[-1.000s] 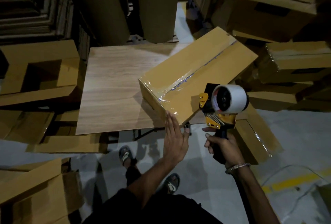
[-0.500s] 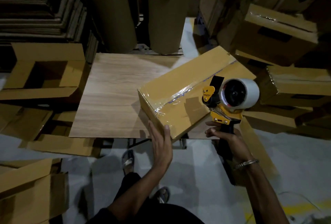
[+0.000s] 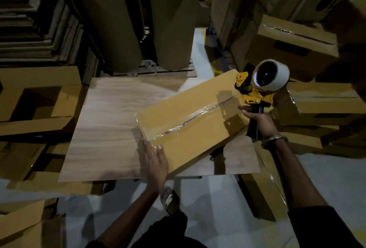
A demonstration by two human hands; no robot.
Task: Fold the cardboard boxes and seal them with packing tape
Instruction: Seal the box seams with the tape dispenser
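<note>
Taped box (image 3: 190, 121) (askew) on table (image 3: 103, 129)

Person: bare forearms, dark clothing.
Metal bracelet (image 3: 276, 139) on right wrist; dark sleeve (image 3: 324, 226) on right upper arm; sandal (image 3: 170, 201) on foot.

head cam | looks steeply down, forward | close over table (image 3: 111, 129) | single view

The scene is dim, with corners falling to near black; light from above brightens the tabletop (image 3: 111, 121), throws hard shadows, and glints off the tape (image 3: 190, 118) seam. Wide-angle bending curves the edges, slightly soft
</note>
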